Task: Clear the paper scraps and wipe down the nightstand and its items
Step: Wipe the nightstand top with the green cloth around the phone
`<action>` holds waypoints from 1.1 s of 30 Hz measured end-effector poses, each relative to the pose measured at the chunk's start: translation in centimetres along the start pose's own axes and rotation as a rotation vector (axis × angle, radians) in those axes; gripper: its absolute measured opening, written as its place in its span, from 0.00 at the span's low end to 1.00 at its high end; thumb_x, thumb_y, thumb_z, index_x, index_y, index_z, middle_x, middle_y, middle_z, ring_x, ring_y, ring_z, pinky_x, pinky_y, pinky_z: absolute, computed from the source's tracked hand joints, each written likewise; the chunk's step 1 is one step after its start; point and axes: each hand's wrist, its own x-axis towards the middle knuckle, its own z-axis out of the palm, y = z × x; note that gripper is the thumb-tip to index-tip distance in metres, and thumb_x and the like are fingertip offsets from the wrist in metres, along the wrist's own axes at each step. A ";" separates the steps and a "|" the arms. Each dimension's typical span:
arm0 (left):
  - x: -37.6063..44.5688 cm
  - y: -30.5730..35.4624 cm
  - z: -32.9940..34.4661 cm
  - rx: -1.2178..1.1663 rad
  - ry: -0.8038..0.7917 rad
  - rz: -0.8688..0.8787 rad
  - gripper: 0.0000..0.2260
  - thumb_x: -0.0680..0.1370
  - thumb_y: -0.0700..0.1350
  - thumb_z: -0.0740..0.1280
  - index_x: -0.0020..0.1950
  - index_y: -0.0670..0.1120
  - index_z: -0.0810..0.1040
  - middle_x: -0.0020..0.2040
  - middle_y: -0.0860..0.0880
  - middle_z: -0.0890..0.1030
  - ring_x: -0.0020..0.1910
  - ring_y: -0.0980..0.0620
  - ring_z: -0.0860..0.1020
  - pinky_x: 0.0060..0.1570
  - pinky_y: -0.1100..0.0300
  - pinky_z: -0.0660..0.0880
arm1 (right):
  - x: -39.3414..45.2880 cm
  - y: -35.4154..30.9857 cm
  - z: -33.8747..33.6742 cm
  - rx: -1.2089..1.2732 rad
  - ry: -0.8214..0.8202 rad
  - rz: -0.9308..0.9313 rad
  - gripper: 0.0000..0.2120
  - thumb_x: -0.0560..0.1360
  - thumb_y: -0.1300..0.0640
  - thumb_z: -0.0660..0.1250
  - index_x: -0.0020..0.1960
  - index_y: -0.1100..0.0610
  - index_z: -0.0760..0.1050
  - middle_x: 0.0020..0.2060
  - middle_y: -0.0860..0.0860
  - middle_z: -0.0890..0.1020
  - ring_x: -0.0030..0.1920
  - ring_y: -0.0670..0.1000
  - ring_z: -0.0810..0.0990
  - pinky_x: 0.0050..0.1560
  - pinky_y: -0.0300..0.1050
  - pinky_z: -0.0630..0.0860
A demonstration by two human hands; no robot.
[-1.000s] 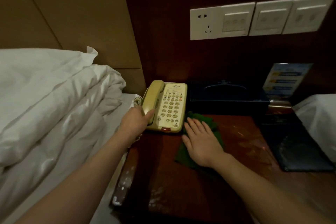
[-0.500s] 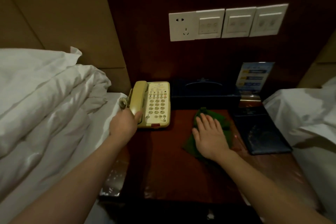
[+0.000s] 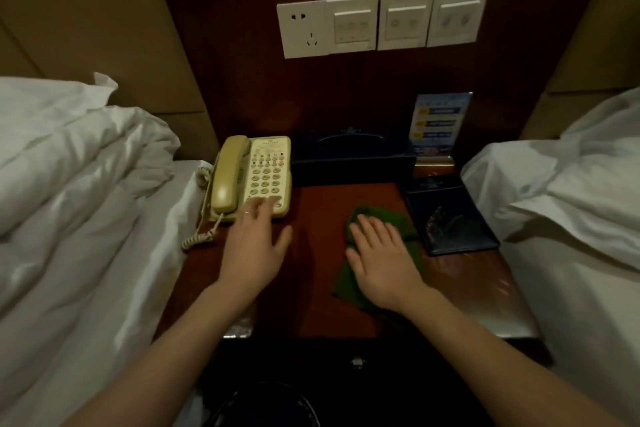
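Dark round bin rim [image 3: 263,402] at 6 o'clock, below dark red-brown wooden nightstand top [image 3: 311,288]. White rumpled bedding [image 3: 69,201] at 9 o'clock, second white bed [image 3: 571,218] at 3 o'clock. Right hand [image 3: 382,260] flat, fingers spread, pressing crumpled green cloth [image 3: 388,222] on nightstand centre-right. Left hand [image 3: 252,250] open, fingers loosely spread, holding nothing, fingertips blurred over near edge of beige corded telephone [image 3: 252,177] at 11 o'clock. Dark blue leather folder [image 3: 450,211] at 2 o'clock. Dark tissue box [image 3: 353,156] at 12 o'clock, blue card stand [image 3: 438,121] beside it. White socket-and-switch panel [image 3: 381,22] on dark wall.
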 end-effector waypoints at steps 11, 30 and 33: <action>-5.1 6.1 1.0 -0.113 -0.255 0.141 0.13 0.85 0.54 0.64 0.68 0.59 0.78 0.67 0.59 0.76 0.65 0.56 0.77 0.61 0.58 0.73 | -9.8 5.2 -0.1 -0.064 0.041 -0.077 0.29 0.85 0.38 0.37 0.84 0.47 0.45 0.83 0.44 0.44 0.81 0.44 0.36 0.80 0.47 0.36; 4.2 20.0 10.1 -0.446 -0.621 -0.261 0.20 0.78 0.57 0.74 0.61 0.43 0.82 0.57 0.44 0.85 0.55 0.44 0.84 0.43 0.58 0.77 | -13.2 8.4 -0.2 -0.024 0.123 -0.091 0.26 0.87 0.39 0.43 0.83 0.46 0.55 0.82 0.41 0.52 0.82 0.43 0.46 0.79 0.46 0.42; 5.3 20.3 10.8 -0.239 -0.634 -0.217 0.27 0.71 0.64 0.77 0.59 0.46 0.81 0.56 0.46 0.85 0.55 0.44 0.84 0.52 0.54 0.82 | -13.1 8.3 0.0 -0.059 0.137 -0.078 0.26 0.87 0.40 0.46 0.81 0.47 0.60 0.81 0.43 0.58 0.81 0.45 0.54 0.78 0.47 0.45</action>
